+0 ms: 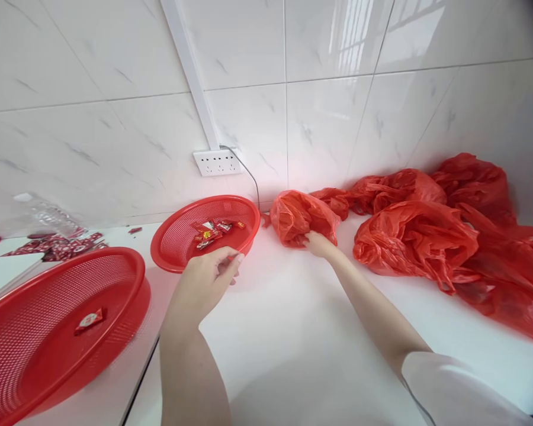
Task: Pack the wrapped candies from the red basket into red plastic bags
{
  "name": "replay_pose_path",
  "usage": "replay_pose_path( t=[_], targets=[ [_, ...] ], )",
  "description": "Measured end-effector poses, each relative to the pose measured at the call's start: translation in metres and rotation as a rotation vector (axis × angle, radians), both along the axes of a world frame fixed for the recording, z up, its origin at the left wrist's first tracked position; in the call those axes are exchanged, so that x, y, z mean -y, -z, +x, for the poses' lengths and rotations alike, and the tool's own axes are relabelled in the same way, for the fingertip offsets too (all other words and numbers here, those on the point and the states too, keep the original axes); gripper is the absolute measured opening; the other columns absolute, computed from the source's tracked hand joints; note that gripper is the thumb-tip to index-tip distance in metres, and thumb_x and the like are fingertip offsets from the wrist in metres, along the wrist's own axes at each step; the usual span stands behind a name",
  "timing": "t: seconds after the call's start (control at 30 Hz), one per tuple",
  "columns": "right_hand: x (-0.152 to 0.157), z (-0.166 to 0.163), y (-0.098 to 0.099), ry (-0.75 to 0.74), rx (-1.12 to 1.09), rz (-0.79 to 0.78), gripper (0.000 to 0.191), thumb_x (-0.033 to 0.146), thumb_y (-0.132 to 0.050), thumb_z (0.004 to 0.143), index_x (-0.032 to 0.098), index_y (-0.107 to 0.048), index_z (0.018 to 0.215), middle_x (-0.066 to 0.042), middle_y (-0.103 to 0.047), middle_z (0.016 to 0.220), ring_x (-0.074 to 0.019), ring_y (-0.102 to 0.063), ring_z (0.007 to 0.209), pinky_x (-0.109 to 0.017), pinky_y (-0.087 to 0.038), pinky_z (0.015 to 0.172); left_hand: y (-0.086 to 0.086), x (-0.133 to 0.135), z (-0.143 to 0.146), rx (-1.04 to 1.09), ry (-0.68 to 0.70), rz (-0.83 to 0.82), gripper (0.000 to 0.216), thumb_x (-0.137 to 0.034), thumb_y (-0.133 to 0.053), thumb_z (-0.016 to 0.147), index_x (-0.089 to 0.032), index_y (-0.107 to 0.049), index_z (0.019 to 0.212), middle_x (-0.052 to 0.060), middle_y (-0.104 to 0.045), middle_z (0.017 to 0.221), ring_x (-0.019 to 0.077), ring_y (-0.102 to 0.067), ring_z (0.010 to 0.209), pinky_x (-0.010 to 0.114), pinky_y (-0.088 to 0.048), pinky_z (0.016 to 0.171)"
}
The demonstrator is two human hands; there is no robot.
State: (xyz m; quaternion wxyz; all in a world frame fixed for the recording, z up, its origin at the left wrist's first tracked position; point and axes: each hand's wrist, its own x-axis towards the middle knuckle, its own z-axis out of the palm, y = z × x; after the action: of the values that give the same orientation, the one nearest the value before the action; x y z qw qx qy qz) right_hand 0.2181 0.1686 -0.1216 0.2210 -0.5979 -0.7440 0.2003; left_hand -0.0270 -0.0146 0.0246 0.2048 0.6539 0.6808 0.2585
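My left hand (211, 277) grips the near rim of a small red mesh basket (169, 242), fingers curled on the edge. Several small red wrapped candies (213, 232) lie inside that basket. My right hand (318, 244) reaches forward and is closed on the lower edge of a red plastic bag (302, 216) that sits on the white table by the wall.
A larger red mesh basket (35, 355) at the near left holds one red candy packet (89, 320). More candies and a clear bag (55, 239) lie at the far left. Several crumpled red plastic bags (426, 236) pile at the right. A wall socket (217, 162) with a cable sits behind.
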Motion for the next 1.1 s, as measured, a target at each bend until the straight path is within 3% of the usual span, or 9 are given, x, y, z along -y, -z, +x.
replay_pose_path(
  t=[0.23, 0.37, 0.47, 0.6, 0.7, 0.77, 0.83, 0.9, 1.1],
  targets=[
    [0.013, 0.006, -0.034, 0.146, -0.257, 0.411, 0.036, 0.03, -0.044, 0.094, 0.015, -0.061, 0.122, -0.01, -0.059, 0.129, -0.0192, -0.053, 0.122, -0.032, -0.039, 0.106, 0.002, -0.002, -0.001, -0.019, 0.0, -0.016, 0.032, -0.054, -0.048, 0.088, -0.026, -0.063, 0.089, -0.005, -0.068, 0.073, 0.0162, -0.067, 0.07, 0.025, -0.046, 0.066],
    [0.02, 0.009, -0.041, 0.052, -0.386, 0.671, 0.051, 0.028, -0.048, 0.091, 0.018, -0.045, 0.141, -0.011, -0.041, 0.147, -0.0208, -0.043, 0.134, -0.036, -0.036, 0.111, 0.005, -0.006, 0.002, -0.044, 0.021, -0.018, 0.031, -0.053, -0.046, 0.089, -0.026, -0.062, 0.088, -0.005, -0.068, 0.075, 0.0163, -0.067, 0.069, 0.026, -0.045, 0.065],
    [0.017, 0.01, -0.038, -0.01, -0.319, 0.507, 0.057, 0.035, -0.051, 0.09, 0.02, -0.04, 0.144, -0.009, -0.031, 0.154, -0.0231, -0.033, 0.14, -0.039, -0.033, 0.113, 0.007, -0.007, 0.003, -0.06, 0.032, -0.023, 0.031, -0.053, -0.045, 0.09, -0.026, -0.062, 0.088, -0.005, -0.067, 0.076, 0.016, -0.067, 0.068, 0.026, -0.045, 0.064],
    [0.007, 0.014, -0.027, 0.204, -0.269, 0.166, 0.045, 0.027, -0.029, 0.098, 0.016, -0.042, 0.139, -0.012, -0.058, 0.132, -0.0203, -0.055, 0.122, -0.034, -0.044, 0.102, 0.007, -0.007, 0.005, -0.059, 0.043, -0.029, 0.031, -0.052, -0.045, 0.09, -0.026, -0.061, 0.088, -0.005, -0.067, 0.075, 0.0164, -0.067, 0.068, 0.027, -0.045, 0.063],
    [0.002, 0.017, -0.019, 0.331, -0.204, 0.076, 0.049, 0.022, -0.043, 0.091, 0.006, -0.04, 0.138, -0.02, -0.066, 0.111, -0.0287, -0.064, 0.103, -0.041, -0.049, 0.089, 0.009, -0.009, 0.01, -0.074, 0.027, 0.037, 0.028, -0.049, -0.045, 0.091, -0.027, -0.062, 0.091, -0.004, -0.068, 0.085, 0.016, -0.067, 0.071, 0.028, -0.046, 0.066],
    [0.002, 0.018, -0.016, 0.373, -0.156, 0.033, 0.046, 0.019, -0.057, 0.082, 0.005, -0.052, 0.125, -0.021, -0.068, 0.096, -0.0329, -0.065, 0.094, -0.044, -0.049, 0.082, 0.011, -0.011, 0.015, -0.091, 0.015, 0.09, 0.026, -0.047, -0.046, 0.091, -0.027, -0.063, 0.094, -0.003, -0.067, 0.097, 0.0161, -0.066, 0.075, 0.029, -0.047, 0.069],
    [0.003, 0.016, -0.015, 0.395, -0.12, 0.023, 0.024, 0.013, -0.062, 0.075, 0.008, -0.064, 0.098, -0.02, -0.066, 0.086, -0.0341, -0.064, 0.09, -0.045, -0.047, 0.078, 0.014, -0.013, 0.02, -0.093, 0.036, 0.101, 0.025, -0.045, -0.046, 0.091, -0.027, -0.063, 0.096, -0.002, -0.065, 0.105, 0.0166, -0.066, 0.08, 0.03, -0.048, 0.071],
    [0.005, 0.013, -0.018, 0.395, -0.116, 0.068, 0.005, 0.01, -0.06, 0.073, 0.012, -0.062, 0.077, -0.018, -0.064, 0.085, -0.0314, -0.062, 0.087, -0.042, -0.045, 0.076, 0.016, -0.014, 0.025, -0.077, 0.075, 0.092, 0.024, -0.043, -0.047, 0.091, -0.027, -0.064, 0.097, -0.001, -0.063, 0.11, 0.0169, -0.065, 0.085, 0.03, -0.049, 0.073],
    [0.013, 0.01, -0.038, 0.355, -0.258, 0.334, 0.016, 0.016, -0.047, 0.083, 0.021, -0.041, 0.069, -0.001, -0.046, 0.068, -0.0155, -0.046, 0.066, -0.029, -0.039, 0.067, 0.018, -0.013, 0.038, 0.026, 0.139, 0.077, 0.023, -0.042, -0.047, 0.091, -0.027, -0.062, 0.1, 0.001, -0.057, 0.118, 0.0186, -0.061, 0.1, 0.03, -0.052, 0.076]
  ],
)
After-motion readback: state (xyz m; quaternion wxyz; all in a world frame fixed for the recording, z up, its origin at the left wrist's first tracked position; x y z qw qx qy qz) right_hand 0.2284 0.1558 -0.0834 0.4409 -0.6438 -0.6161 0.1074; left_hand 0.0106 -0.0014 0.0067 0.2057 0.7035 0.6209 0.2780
